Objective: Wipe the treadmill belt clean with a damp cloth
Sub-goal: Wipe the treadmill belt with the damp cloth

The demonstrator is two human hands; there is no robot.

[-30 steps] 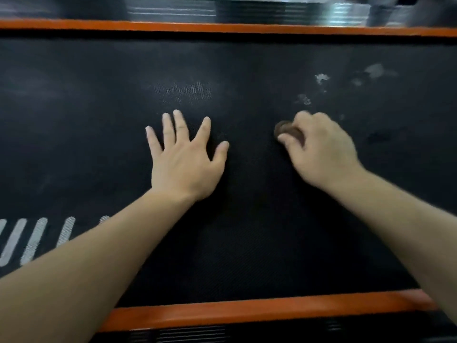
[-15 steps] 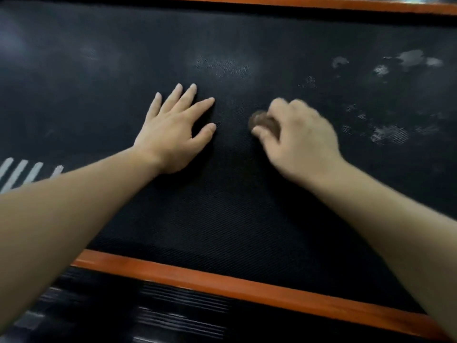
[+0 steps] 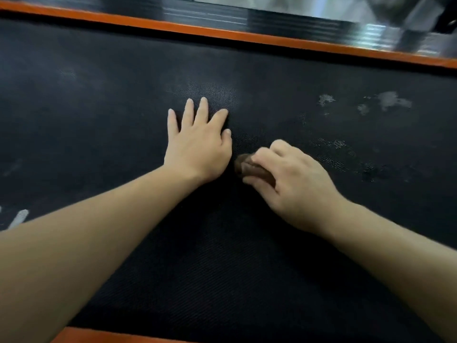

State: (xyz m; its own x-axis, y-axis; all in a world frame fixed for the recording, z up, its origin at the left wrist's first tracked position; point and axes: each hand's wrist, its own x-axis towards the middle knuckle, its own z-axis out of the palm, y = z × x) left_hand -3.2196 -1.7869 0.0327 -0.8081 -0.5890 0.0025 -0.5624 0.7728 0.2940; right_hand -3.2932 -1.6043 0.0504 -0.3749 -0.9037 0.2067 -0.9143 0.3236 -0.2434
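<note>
Head view looks down on a black textured treadmill belt point(image 3: 99, 120) that fills nearly the whole frame, with both bare forearms reaching in from 6 o'clock. The left hand point(image 3: 197, 147) lies palm down on the belt just left of centre. Its fingers are straight and a little spread, pointing toward 12 o'clock, and it holds nothing. The right hand point(image 3: 294, 179) sits just beside it at about 4 o'clock from the left palm. Its fingers and thumb are curled around a small brown cloth point(image 3: 249, 167) bunched into a wad. The cloth is pressed against the belt and pokes out of the grip toward 9 o'clock, in the narrow gap between the two hands, close to the base of the left thumb. Whether it touches the left hand cannot be told, nor whether it is damp.

Pale grey smudges point(image 3: 393, 101) mark the belt at 2 o'clock from the right hand, well apart from it. A fainter speckled patch point(image 3: 333, 144) lies nearer, at 3 o'clock. A white stripe point(image 3: 19, 217) shows at the 8 o'clock edge of the frame, partly hidden by the left forearm. An orange trim strip point(image 3: 222, 33) borders the belt along 12 o'clock, with a ribbed black side rail point(image 3: 247, 18) beyond it. A second orange strip point(image 3: 99, 336) shows at 7 o'clock.
</note>
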